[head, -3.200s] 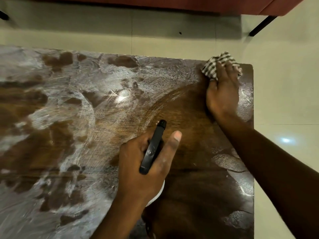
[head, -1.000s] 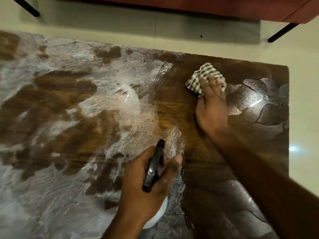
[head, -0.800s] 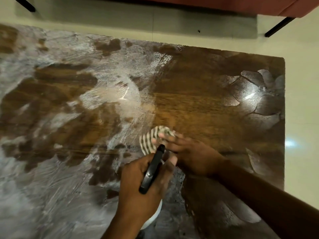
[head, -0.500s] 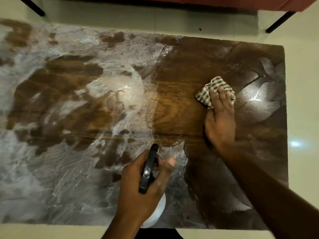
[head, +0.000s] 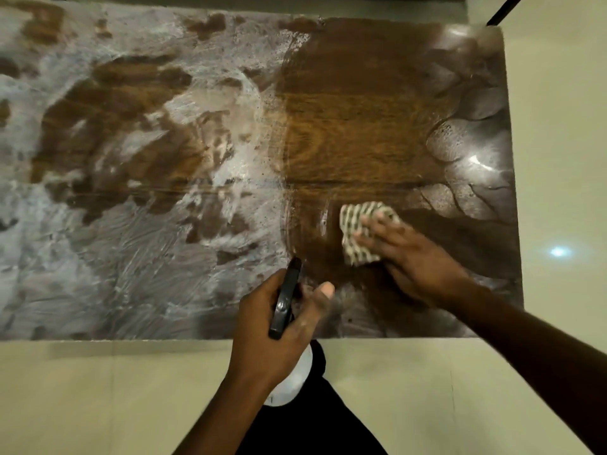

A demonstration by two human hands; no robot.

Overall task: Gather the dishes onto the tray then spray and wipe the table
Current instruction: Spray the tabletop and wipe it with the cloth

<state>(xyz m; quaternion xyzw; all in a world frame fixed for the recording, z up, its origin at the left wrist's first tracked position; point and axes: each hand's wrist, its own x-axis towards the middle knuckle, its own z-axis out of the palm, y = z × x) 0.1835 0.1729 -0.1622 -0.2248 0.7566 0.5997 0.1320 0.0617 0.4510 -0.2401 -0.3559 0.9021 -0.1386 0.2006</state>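
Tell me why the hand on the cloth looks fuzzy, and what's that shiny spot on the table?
Head view: the right hand and green-and-white checked cloth are smeared by motion blur; the shiny spot on the brown wooden table is reflected light.

Seen from beside the surface, the person shows only arms and a strip of clothing. The left forearm (head: 223, 412) comes in from 6 o'clock and the right forearm (head: 542, 349) from 4 o'clock, both bare and unsleeved right to the frame edge. The left hand (head: 272, 326) is sharp enough to show its knuckles and a short, trimmed thumbnail (head: 326, 288). The right hand (head: 417, 261) is smeared by motion, so its fingers blur and finer detail cannot be told. At 6 o'clock, between the arms, hangs plain black clothing (head: 312, 428); whether it is trousers or a top cannot be told.
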